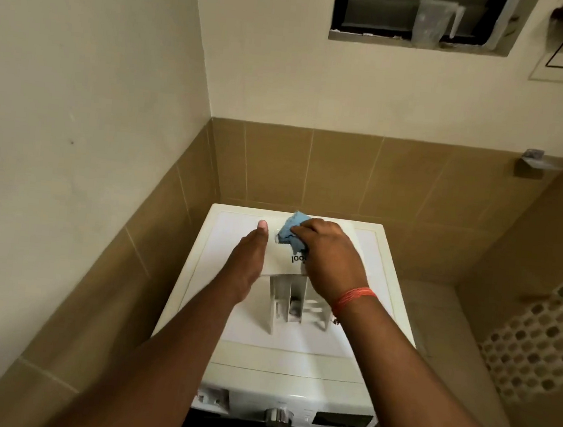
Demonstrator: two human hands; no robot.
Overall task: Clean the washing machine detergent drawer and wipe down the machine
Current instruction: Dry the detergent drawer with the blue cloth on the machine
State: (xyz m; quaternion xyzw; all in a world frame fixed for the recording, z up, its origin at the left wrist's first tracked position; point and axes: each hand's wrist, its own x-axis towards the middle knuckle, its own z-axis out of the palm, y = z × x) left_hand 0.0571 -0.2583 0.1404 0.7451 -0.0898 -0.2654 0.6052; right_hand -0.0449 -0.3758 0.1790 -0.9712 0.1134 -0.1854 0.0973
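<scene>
The drawer [295,283] lies on top of the washer [295,345], removed from its slot, roughly midway between the left and right edges of the lid and reaching toward the back edge. Its white front panel faces up and away, with part of a printed brand word showing beside the right hand; the divided compartments point back toward the person, and something dark sits in the middle one, though the view is too soft to say what it is.

The right hand [327,255] has its fingers curled round a crumpled blue cloth [290,231], pressing it against the far end of the drawer's front panel. A red thread band [354,298] circles that wrist.

The left hand [249,262] rests along the left edge of the front panel with fingers straight and together, thumb extended toward the back edge. It grasps nothing; it lies flat against the drawer's side.

At the washer's front edge, below the lid, a chrome dial [277,416] sits in the control panel, with a dark display [342,419] to its right and the open drawer slot [212,400] at the left corner.

Behind the washer the wall is tan tile below and cream paint above. A window [419,16] is set high in it, with a clear plastic jug [432,21] on its sill.
</scene>
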